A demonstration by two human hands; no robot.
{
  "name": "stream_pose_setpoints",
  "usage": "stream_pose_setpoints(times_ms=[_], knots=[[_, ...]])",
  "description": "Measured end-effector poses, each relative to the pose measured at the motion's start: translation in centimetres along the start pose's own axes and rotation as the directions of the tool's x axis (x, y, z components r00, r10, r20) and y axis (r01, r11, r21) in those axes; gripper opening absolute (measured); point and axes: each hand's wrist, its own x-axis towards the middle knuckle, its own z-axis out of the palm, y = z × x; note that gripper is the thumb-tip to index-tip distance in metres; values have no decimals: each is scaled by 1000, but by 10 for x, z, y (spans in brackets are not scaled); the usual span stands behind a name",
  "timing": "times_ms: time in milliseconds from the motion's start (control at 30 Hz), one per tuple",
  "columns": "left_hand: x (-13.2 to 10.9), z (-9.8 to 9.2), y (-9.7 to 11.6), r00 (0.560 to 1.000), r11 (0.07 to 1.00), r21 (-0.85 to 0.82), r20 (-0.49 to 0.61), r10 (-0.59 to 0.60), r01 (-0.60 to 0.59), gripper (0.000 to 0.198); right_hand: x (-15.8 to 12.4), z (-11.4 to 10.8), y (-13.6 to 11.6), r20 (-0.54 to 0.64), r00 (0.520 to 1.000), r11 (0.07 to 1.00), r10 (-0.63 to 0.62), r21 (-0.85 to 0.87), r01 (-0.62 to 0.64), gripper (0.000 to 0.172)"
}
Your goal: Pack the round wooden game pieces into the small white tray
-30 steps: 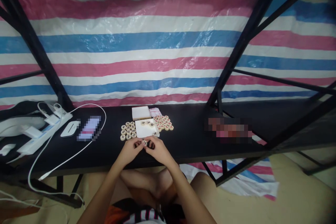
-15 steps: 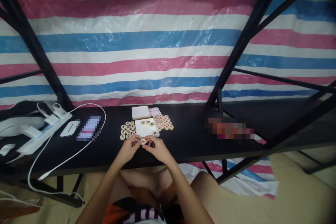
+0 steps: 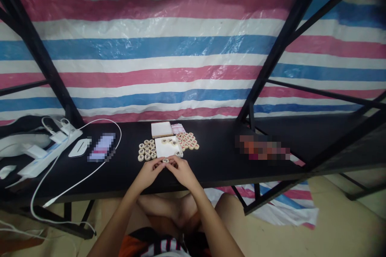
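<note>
Between my fingertips, just in front of the open white box, a round Chinese chess piece [image 3: 165, 160] with a black character is held. My left hand [image 3: 150, 170] grips its left side and my right hand [image 3: 180, 167] its right; both are closed, with the thumbs nearly meeting. Inside the white box [image 3: 161, 151] lie several pieces with black characters. Rows of black-marked pieces [image 3: 147, 150] stand left of the box. A looser cluster of red-marked pieces [image 3: 189, 141] lies at its right.
Behind the box lie its lid [image 3: 162, 129] and a pink-and-white paper [image 3: 178, 128]. To the left are a power strip [image 3: 48, 154] with white cables, a white flat device [image 3: 79, 147] and a blurred phone [image 3: 102, 147]. A blurred reddish object [image 3: 263, 147] sits on the right.
The piece between my hands has tilted back so its face looks flatter, and it has shifted slightly up and right. My hands have drawn closer together.
</note>
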Motion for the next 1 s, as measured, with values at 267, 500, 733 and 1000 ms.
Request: stream_pose_setpoints(times_ms=[267, 500, 733, 1000], knots=[[-1, -1, 4, 999, 998, 40, 10, 50, -51, 36, -1, -2, -5, 9, 1000, 1000, -10, -1, 10, 25], [0, -2, 10, 1000, 995, 97, -11, 28, -27, 39, 0, -3, -5, 4, 1000, 999, 8, -52, -8, 29], [1, 0, 7, 999, 998, 56, -19, 29, -28, 31, -1, -4, -3, 14, 1000, 1000, -9, 27, 9, 23], [0, 0, 2, 996, 999, 28, -81, 38, -36, 24, 0, -3, 1, 63, 998, 997, 10, 71, -14, 21]])
